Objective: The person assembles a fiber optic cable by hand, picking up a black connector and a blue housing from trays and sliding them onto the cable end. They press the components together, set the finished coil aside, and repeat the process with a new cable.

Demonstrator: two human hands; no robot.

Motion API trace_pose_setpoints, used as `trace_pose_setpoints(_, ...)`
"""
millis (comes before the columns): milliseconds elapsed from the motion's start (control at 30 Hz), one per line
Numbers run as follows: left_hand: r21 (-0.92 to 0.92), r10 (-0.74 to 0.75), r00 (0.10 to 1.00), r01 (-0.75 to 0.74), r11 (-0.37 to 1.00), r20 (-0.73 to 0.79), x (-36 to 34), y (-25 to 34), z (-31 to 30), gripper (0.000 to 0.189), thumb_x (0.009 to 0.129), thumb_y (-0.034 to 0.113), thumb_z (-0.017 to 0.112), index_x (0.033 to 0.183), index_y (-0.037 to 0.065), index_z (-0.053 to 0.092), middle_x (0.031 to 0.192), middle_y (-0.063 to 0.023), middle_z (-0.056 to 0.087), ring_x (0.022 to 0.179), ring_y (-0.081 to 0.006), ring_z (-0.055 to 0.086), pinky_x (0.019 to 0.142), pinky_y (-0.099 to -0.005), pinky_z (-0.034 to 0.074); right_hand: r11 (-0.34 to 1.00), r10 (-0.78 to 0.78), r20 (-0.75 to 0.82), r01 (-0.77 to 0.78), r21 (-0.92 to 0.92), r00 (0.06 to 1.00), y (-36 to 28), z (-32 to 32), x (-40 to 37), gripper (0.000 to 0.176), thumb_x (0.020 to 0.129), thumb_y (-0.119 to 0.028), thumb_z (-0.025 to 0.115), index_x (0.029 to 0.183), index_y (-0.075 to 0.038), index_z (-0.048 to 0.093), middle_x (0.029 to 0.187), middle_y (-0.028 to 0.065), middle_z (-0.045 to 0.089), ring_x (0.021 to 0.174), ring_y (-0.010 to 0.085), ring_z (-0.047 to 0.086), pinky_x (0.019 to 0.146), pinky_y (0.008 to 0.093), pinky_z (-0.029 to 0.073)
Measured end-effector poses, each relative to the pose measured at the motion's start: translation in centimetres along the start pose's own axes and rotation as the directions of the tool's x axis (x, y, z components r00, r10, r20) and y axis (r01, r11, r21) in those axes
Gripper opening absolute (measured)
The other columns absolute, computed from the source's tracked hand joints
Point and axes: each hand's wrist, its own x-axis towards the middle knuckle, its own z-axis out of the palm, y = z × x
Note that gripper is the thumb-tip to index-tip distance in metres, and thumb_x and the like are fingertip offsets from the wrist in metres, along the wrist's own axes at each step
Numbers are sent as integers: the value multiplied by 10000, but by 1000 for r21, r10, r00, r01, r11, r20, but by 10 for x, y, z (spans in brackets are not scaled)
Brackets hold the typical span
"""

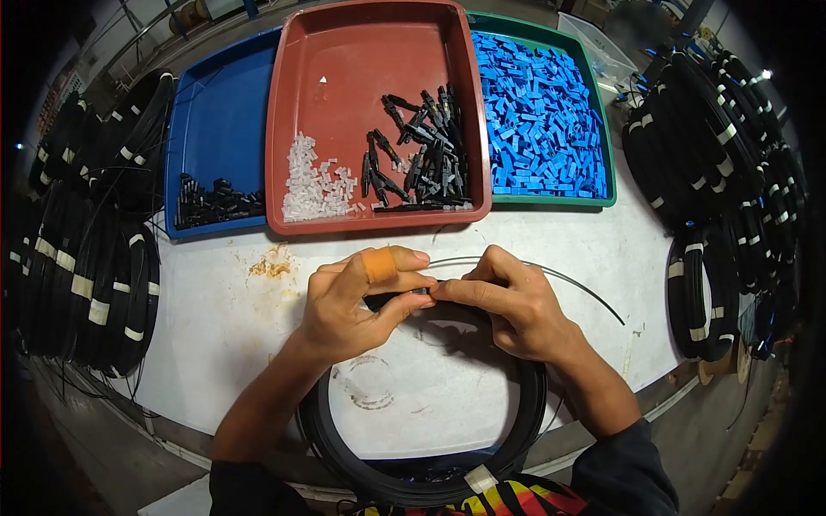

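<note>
Above the far side of a black cable coil (535, 391), my two hands meet at their fingertips. My left hand (361, 297), with an orange band round one finger, pinches a small dark part (421, 291) between thumb and fingers. My right hand (516, 301) is closed, its fingertips touching the same part; whatever lies between them is too small to make out. A thin black cable (572, 280) runs from behind the hands and curves out to the right. The coil has a pale tape wrap (480, 479) at its near edge.
Beyond the hands stand a blue tray (225, 112) with black parts, a red tray (344, 77) with clear pieces (305, 185) and black connectors (430, 163), and a green tray (551, 201) full of blue pieces (542, 120). Cable coils are stacked left (86, 284) and right (697, 129).
</note>
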Motion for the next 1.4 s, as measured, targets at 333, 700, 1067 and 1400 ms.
trace_pose_setpoints(333,123,-186,982,188,975,-27,3,5,-5,667,741,5,899,1269,13,492,840,-87,790,813,-177,778,874,-291,544,997,52,-100,-46,64,994,-1,5,3,559,700,108,657,1205,-114,745,835,102,513,679,251,587,613,375,518)
trace_pose_setpoints(700,24,-65,995,67,997,-78,3,6,1,359,746,-77,856,1009,-73,612,1011,-187,762,877,-261,788,760,-303,662,998,51,-34,-50,34,998,1,3,0,656,608,89,679,1215,-143,763,815,89,511,690,242,591,584,366,500)
trace_pose_setpoints(1067,77,-208,976,212,974,-58,10,11,-5,565,743,6,886,1194,-51,550,1063,-136,764,881,-219,790,764,-310,625,993,90,-128,-78,93,988,-4,9,7,544,718,163,650,1191,-96,721,844,87,537,696,249,579,624,368,514)
trace_pose_setpoints(1400,82,-257,966,253,964,34,8,11,-3,615,744,-9,852,1258,-35,516,1145,-134,746,918,-228,782,818,-321,604,996,86,-22,-87,-4,996,-2,5,1,516,788,152,671,1232,-105,727,842,83,536,678,222,530,615,357,471)
